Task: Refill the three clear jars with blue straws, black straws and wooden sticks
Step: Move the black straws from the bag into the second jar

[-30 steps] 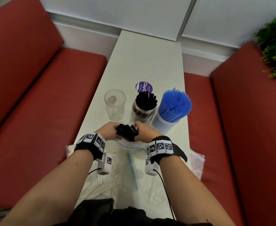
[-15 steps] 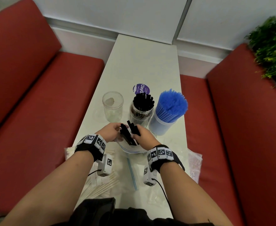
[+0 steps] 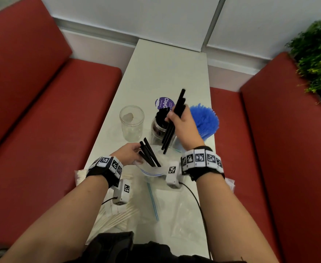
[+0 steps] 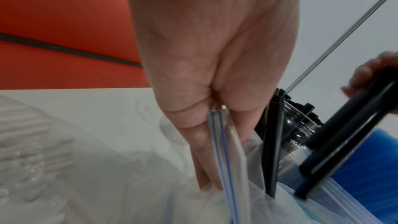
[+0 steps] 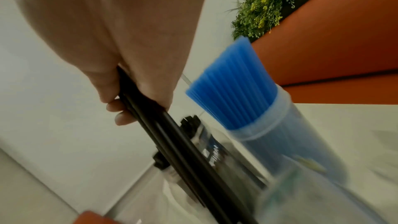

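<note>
Jars stand in a row across the white table (image 3: 167,73), and from left to right they read so: the leftmost clear jar (image 3: 131,123) holds no straws, only a small pale scrap seen through its mouth; the middle jar (image 3: 158,130) is packed with black straws; the rightmost jar (image 5: 286,144) is crammed with blue straws (image 3: 206,118), whose tips fan out above its rim; behind the middle jar a purple round sticker (image 3: 164,103) lies flat on the table. Nearer the person, the left hand (image 3: 130,153) pinches the blue-striped lip of a clear zip bag (image 4: 224,151) between thumb and curled fingers, holding the mouth up; a few black straws (image 3: 149,152) lean out of that mouth, tilted to the left. To the right, the right hand (image 3: 184,128) is closed round a small bundle of black straws (image 3: 174,118), lifted clear of the bag and held slantwise just over the middle jar, upper ends pointing away from the person and lower ends hanging near the bag's mouth. At the near left edge of the table a packet of pale wooden sticks (image 3: 116,219) lies flat; more clear plastic (image 3: 184,215) is spread beside it. Red bench seats (image 3: 42,111) flank the table on both sides; green foliage (image 3: 317,50) shows at the far right.
</note>
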Demonstrator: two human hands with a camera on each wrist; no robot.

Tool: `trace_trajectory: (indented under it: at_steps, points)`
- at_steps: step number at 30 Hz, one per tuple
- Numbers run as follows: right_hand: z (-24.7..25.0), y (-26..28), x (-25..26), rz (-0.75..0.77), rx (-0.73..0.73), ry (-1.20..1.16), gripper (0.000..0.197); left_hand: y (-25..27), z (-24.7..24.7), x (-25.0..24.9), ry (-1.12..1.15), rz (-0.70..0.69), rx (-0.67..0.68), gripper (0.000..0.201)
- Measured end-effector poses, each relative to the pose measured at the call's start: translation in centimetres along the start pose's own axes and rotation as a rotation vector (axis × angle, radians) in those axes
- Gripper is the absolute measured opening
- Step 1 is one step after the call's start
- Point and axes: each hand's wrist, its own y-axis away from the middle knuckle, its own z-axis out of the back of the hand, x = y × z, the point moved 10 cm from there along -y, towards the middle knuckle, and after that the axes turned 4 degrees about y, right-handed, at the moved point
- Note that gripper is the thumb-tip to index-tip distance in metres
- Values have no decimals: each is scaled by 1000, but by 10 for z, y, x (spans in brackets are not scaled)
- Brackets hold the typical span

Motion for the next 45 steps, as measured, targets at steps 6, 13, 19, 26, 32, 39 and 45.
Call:
trace_trajectory:
  at_steps: [6,13,19,26,32,39,45]
  points:
    - [23,-22,48,111,-90,-194,11,-3,3,2,-21,-8,1,45]
    - [29,-31,55,101,-116,-226,12,-5,7,1,4,1,-8,48]
    - [37,-35,61,130,-162,-188,12,-8,9,4,15,12,-22,47]
    - [45,-40,68,150,-215,-182,13,-8,9,1,18,10,-19,49]
    - [49,-42,76,191,-237,-132,11,-7,6,-2,11,19,-1,49]
    - [29,-40,49,155,-197,-46,13,-3,5,-1,10,42,-10,51]
    - [7,-28,-3,-9,-120,28,14,0,7,3,18,73,-18,53]
